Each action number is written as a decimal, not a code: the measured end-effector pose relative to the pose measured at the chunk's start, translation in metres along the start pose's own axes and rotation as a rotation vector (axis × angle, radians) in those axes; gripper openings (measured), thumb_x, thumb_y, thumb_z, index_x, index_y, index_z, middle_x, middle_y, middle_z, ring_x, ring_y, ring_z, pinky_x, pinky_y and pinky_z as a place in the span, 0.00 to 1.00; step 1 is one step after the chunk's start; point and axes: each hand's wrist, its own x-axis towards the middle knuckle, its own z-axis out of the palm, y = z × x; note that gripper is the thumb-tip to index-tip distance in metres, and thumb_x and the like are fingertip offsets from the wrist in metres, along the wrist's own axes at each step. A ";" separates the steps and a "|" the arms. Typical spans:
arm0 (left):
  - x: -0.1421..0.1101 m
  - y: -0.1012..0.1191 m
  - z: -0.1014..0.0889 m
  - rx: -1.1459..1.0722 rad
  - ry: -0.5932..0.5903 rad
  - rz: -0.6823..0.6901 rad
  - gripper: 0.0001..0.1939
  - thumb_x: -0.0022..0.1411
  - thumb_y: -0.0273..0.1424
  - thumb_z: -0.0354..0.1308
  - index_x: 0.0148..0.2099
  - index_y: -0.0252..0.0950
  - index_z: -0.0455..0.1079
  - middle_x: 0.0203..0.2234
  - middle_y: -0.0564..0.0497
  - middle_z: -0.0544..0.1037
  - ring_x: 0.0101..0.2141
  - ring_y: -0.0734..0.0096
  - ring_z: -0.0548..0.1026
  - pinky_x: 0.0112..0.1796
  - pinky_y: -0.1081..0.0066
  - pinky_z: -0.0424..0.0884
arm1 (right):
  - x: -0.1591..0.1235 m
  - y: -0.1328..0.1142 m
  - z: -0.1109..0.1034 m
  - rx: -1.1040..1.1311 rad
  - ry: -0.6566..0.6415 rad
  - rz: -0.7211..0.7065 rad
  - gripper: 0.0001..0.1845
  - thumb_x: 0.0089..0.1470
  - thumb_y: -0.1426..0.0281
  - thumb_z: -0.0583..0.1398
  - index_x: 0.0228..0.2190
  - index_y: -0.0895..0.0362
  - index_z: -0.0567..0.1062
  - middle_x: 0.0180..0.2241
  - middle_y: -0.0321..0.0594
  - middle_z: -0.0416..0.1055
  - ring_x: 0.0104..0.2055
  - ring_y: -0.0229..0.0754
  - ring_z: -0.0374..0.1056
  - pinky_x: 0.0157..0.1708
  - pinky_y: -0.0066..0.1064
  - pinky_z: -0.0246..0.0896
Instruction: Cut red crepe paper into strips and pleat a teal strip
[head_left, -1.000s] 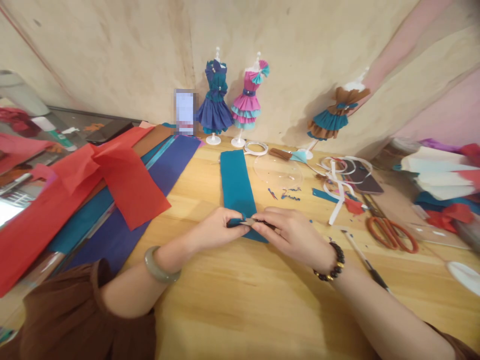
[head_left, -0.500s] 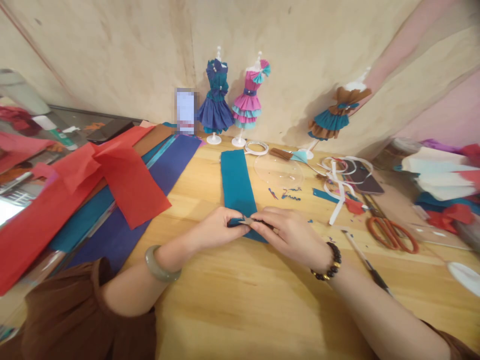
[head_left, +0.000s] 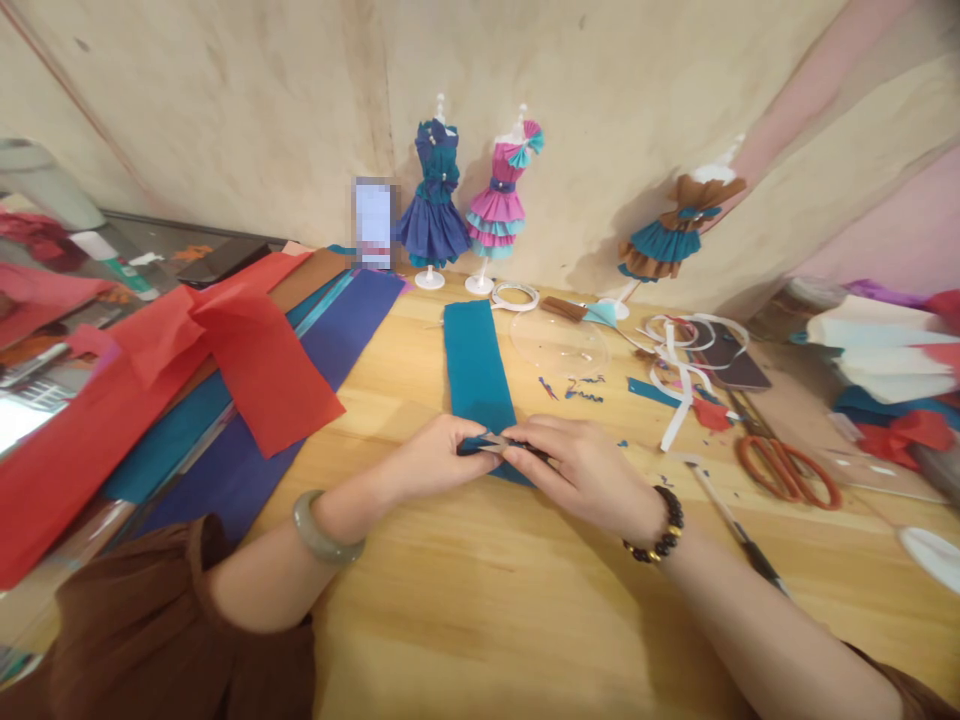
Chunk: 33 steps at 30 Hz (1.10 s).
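Observation:
My left hand [head_left: 437,452] is closed, thumb and fingers pinching a small dark blue folded piece of paper [head_left: 471,443]. Facing it, my right hand [head_left: 574,455] grips what looks like small scissors; their pointed metal blades [head_left: 493,443] reach toward that piece, while the handles are mostly hidden by my fingers. Whether the blades touch the paper is too small to tell. Beneath both hands a teal strip of crepe paper [head_left: 480,365] lies flat on the wooden table [head_left: 480,600], stretching away toward the wall.
Red crepe paper [head_left: 274,370] and blue strips [head_left: 352,325] overlap at the left. Dress forms in a blue dress [head_left: 435,215], a pink dress [head_left: 497,205] and a brown dress [head_left: 675,235] stand behind. Orange-handled scissors [head_left: 787,470], a pen [head_left: 739,530] and white ribbon [head_left: 679,410] lie right.
The metal blades between my hands look more spread and sit slightly differently. Both hands stay in nearly the same place, and the whole view has shifted a little.

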 end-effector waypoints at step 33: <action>0.000 0.000 0.005 -0.237 0.024 -0.001 0.18 0.54 0.29 0.61 0.48 0.37 0.65 0.37 0.51 0.74 0.34 0.72 0.73 0.36 0.72 0.69 | 0.000 0.003 -0.006 0.042 -0.072 0.209 0.13 0.62 0.60 0.53 0.41 0.54 0.69 0.24 0.34 0.73 0.25 0.39 0.68 0.26 0.29 0.56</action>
